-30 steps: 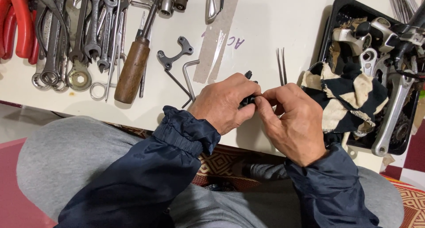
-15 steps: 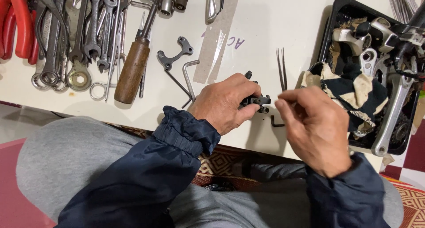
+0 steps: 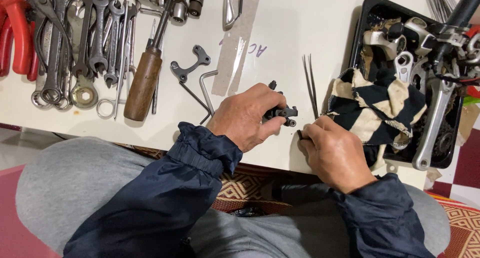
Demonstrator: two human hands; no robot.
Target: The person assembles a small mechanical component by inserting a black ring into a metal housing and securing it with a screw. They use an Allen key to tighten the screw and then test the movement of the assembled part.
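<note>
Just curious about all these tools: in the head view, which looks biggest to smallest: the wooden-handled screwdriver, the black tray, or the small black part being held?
1. Black tray
2. Wooden-handled screwdriver
3. Small black part, partly hidden in the left hand

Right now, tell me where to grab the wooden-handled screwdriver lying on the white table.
Grip the wooden-handled screwdriver around its thick brown handle, coming from above. The handle lies flat and bare at the near end, while the thin shaft runs up among the wrenches.

Spanners and red pliers lie at ten o'clock on the white table, a wooden-handled screwdriver just beside them. At two o'clock a black tray holds a striped rag and metal parts; thin tweezers lie near centre.
</note>
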